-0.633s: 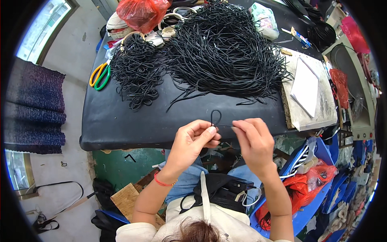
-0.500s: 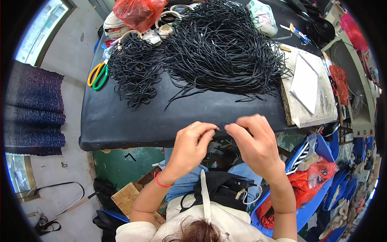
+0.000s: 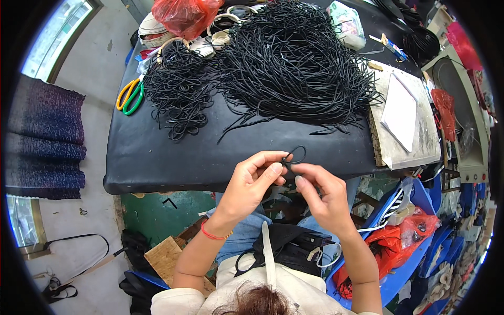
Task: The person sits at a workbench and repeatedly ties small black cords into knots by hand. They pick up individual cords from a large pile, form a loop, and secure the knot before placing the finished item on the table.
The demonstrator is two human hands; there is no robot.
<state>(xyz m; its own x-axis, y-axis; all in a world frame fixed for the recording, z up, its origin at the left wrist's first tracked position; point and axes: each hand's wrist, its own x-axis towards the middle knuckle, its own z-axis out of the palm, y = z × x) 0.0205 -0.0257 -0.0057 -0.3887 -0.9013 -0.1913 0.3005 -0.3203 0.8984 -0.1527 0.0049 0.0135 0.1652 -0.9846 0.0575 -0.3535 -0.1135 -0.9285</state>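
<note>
A thin black cord (image 3: 298, 154) with a small loop is pinched between the thumb and fingers of my left hand (image 3: 252, 181), just beyond the table's near edge. The loop sticks out past the fingertips, towards the table. My right hand (image 3: 326, 195) is close against it, thumb and forefinger bent round the cord's lower part; the fingertips partly hide the cord there. Farther off on the table lie a large heap of black cords (image 3: 299, 68) and, to its left, a smaller pile of looped black cords (image 3: 178, 89).
Scissors (image 3: 130, 97) with yellow and green handles lie at the left of the black table (image 3: 236, 157). A pale board (image 3: 409, 152) bearing a white sheet is at the right. A red plastic bag (image 3: 186, 16) sits at the back. Below right stands a blue bin (image 3: 386, 289) with red bags.
My hands have turned and come together, and the cord's loop now shows beyond the fingertips. The right hand has moved lower. The view has shifted slightly.
</note>
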